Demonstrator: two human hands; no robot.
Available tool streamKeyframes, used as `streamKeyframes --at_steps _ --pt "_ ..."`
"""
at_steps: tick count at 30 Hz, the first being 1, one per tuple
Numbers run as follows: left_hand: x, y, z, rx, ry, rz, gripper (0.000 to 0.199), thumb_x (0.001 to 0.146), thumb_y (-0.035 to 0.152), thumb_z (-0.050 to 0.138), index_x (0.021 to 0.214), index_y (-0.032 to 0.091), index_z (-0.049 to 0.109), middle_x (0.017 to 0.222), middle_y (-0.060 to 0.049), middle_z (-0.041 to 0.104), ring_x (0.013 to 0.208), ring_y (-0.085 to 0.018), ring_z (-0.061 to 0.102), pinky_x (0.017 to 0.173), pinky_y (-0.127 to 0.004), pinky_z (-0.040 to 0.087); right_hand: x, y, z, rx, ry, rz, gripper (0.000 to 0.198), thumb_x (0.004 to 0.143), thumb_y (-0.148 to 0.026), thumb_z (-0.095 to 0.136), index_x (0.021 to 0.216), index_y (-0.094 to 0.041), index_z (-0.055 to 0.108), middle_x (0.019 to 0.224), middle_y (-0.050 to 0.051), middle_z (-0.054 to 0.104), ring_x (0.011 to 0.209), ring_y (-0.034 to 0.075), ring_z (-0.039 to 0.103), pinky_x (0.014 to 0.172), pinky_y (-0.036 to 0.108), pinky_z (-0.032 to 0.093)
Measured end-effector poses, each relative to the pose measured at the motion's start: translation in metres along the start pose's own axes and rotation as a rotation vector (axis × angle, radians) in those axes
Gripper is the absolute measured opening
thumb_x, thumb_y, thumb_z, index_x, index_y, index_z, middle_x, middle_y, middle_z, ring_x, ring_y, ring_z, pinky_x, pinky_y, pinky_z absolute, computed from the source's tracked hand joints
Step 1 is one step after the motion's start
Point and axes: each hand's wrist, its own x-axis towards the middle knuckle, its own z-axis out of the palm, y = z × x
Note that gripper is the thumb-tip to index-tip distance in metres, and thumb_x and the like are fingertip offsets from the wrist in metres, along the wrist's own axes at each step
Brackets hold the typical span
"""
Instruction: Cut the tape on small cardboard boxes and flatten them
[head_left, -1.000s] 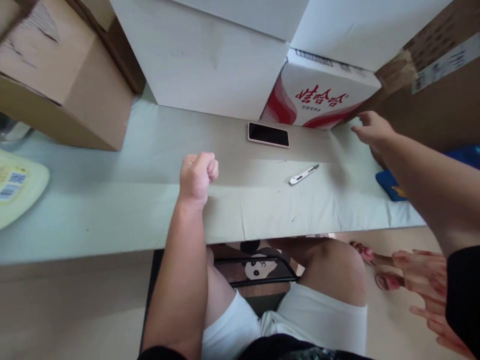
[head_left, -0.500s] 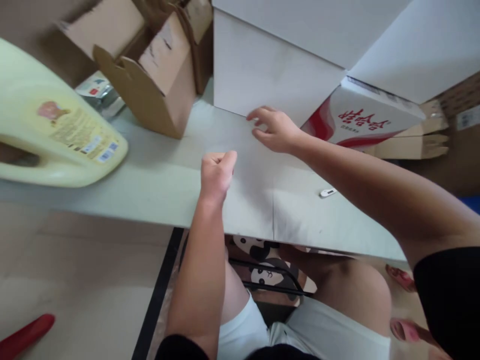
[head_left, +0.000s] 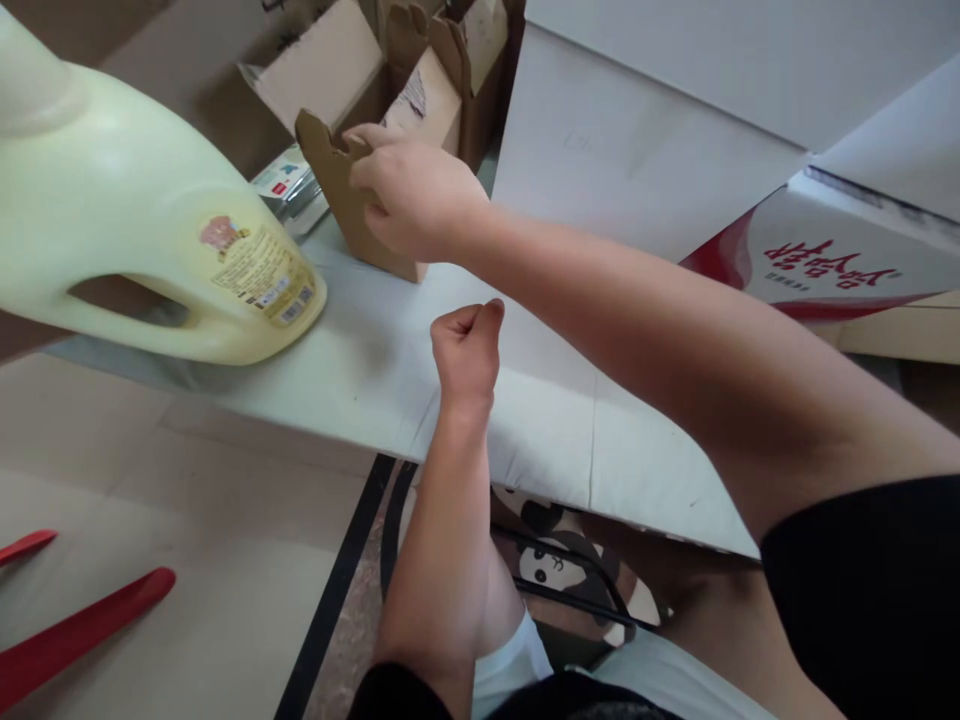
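My left hand (head_left: 466, 352) is closed in a fist above the light table cover (head_left: 352, 385), thumb on top; whatever it may hold is hidden. My right hand (head_left: 420, 195) reaches across to the left, in front of an open cardboard box (head_left: 337, 190). Its fingers are partly bent and apart, close to the notched edge of that box. Whether they touch the cardboard I cannot tell. Behind the box's left side lies a small clear package with a white label (head_left: 283, 182).
A large pale yellow jug (head_left: 172, 210) stands at the left. White boxes (head_left: 600, 130) rise at the back, beside a white and red carton (head_left: 810, 250). Below the table edge are a panda-patterned seat (head_left: 555, 565) and red legs of something (head_left: 90, 630) on the floor.
My right hand has swung left from the white box to the cardboard box. My left hand stays in a fist. The view has shifted left, and the small white stick is no longer visible.
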Motion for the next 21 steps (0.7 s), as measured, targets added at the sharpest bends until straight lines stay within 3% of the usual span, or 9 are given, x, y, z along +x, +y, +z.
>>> streamKeyframes --at_steps 3,6,9,12,14,17,19,21 --pt "0.003 -0.004 -0.002 -0.003 0.026 0.019 0.051 0.079 0.022 0.061 0.049 0.019 0.02 0.048 0.005 0.016 0.05 -0.007 0.015 0.051 -0.03 0.014 -0.012 0.004 0.006 -0.014 -0.002 0.018 0.019 0.084 -0.003 0.049 0.089 -0.015 0.063 0.16 -0.002 0.048 0.135 0.026 0.058 0.11 0.04 0.056" --pt "0.009 -0.003 -0.011 -0.032 0.273 0.152 0.046 0.083 0.028 0.058 0.055 0.021 0.022 0.054 0.004 0.021 0.052 -0.01 0.02 0.053 -0.028 0.021 -0.048 0.025 0.011 0.083 0.12 -0.059 0.023 0.087 -0.009 0.046 0.089 -0.015 0.069 0.152 0.003 0.058 0.133 0.025 0.06 0.107 0.037 0.055" --pt "0.019 0.006 -0.029 -0.071 0.598 0.274 0.032 0.088 0.03 0.047 0.064 0.022 0.026 0.063 0.003 0.03 0.061 -0.013 0.037 0.065 -0.029 0.037 -0.114 0.054 0.007 0.212 0.306 -0.153 0.029 0.09 -0.015 0.047 0.097 -0.016 0.075 0.131 0.006 0.071 0.118 0.022 0.07 0.103 0.037 0.056" --pt "0.026 0.012 -0.043 -0.209 0.707 0.219 0.021 0.088 0.031 0.04 0.071 0.022 0.032 0.073 0.0 0.042 0.074 -0.016 0.05 0.071 -0.031 0.04 -0.203 0.069 -0.009 0.286 0.401 -0.313 0.023 0.088 -0.016 0.053 0.085 -0.02 0.075 0.11 0.005 0.079 0.091 0.018 0.076 0.074 0.03 0.06" --pt "0.027 0.012 -0.043 -0.267 0.608 0.202 0.018 0.086 0.036 0.043 0.074 0.023 0.041 0.082 -0.002 0.052 0.084 -0.017 0.056 0.074 -0.031 0.043 -0.264 0.071 -0.021 0.305 0.4 -0.412 0.017 0.085 -0.016 0.058 0.084 -0.021 0.074 0.102 0.006 0.081 0.076 0.016 0.075 0.059 0.029 0.056" --pt "0.022 0.008 -0.029 -0.238 0.247 0.223 0.029 0.087 0.052 0.046 0.086 0.024 0.054 0.1 -0.005 0.065 0.098 -0.019 0.065 0.082 -0.032 0.05 -0.338 0.07 -0.029 0.303 0.407 -0.401 0.017 0.083 -0.016 0.056 0.084 -0.022 0.072 0.101 0.01 0.081 0.057 0.016 0.068 0.048 0.034 0.051" --pt "0.013 0.005 -0.013 -0.161 0.013 0.227 0.045 0.089 0.068 0.042 0.092 0.025 0.057 0.107 -0.007 0.07 0.105 -0.022 0.068 0.088 -0.034 0.053 -0.37 0.073 -0.024 0.301 0.439 -0.323 0.017 0.081 -0.014 0.055 0.078 -0.023 0.069 0.101 0.011 0.081 0.053 0.015 0.065 0.044 0.033 0.049" --pt "0.002 0.003 0.004 -0.091 -0.154 0.21 0.061 0.088 0.079 0.036 0.09 0.024 0.06 0.102 -0.009 0.073 0.104 -0.024 0.07 0.092 -0.037 0.055 -0.388 0.079 -0.013 0.284 0.487 -0.189 0.017 0.081 -0.011 0.056 0.072 -0.023 0.064 0.103 0.009 0.081 0.053 0.015 0.065 0.04 0.031 0.045"
